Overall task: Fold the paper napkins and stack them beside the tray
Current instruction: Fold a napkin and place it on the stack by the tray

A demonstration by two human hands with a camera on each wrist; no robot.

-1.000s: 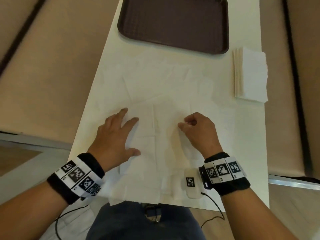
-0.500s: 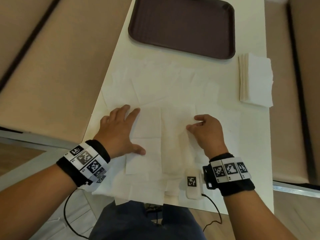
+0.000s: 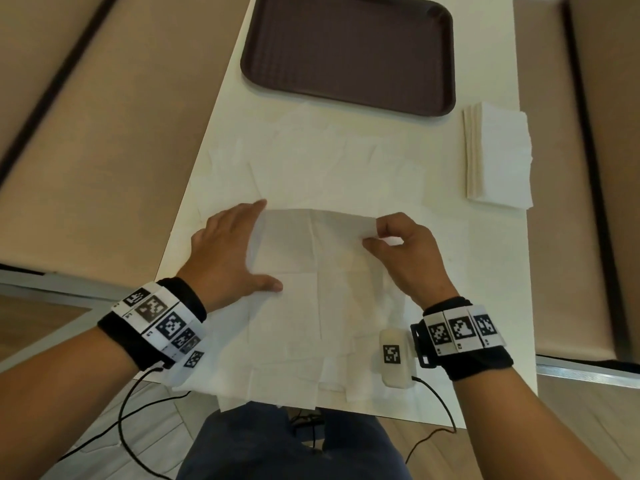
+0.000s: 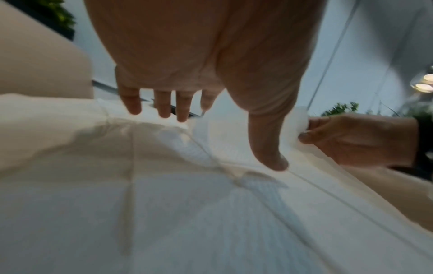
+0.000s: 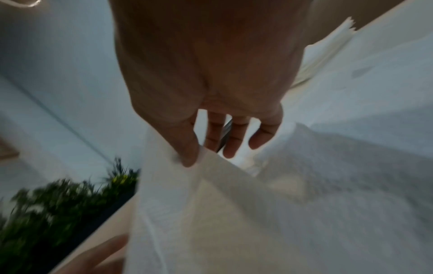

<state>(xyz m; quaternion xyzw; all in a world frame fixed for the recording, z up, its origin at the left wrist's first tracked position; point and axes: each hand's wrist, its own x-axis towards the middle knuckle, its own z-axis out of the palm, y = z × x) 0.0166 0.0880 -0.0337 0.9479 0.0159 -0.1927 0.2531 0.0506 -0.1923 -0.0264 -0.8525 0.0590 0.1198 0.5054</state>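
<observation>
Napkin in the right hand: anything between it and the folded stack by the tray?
Nothing visible. The right hand pinches the napkin by its far right corner. Between it and the folded stack, right of the tray, lie only flat unfolded napkins and bare table.

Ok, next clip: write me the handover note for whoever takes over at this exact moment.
Left hand: flat, fingers straight, pressing the left side of the top napkin.
Right hand: pinching that napkin's far right corner, lifted off the pile.
Things: loose unfolded napkins spread over the table in front of the brown tray; folded stack at the tray's near right corner.
Done: several napkins folded and stacked.
Left: fold this one, add it to the stack, then the rest.
</observation>
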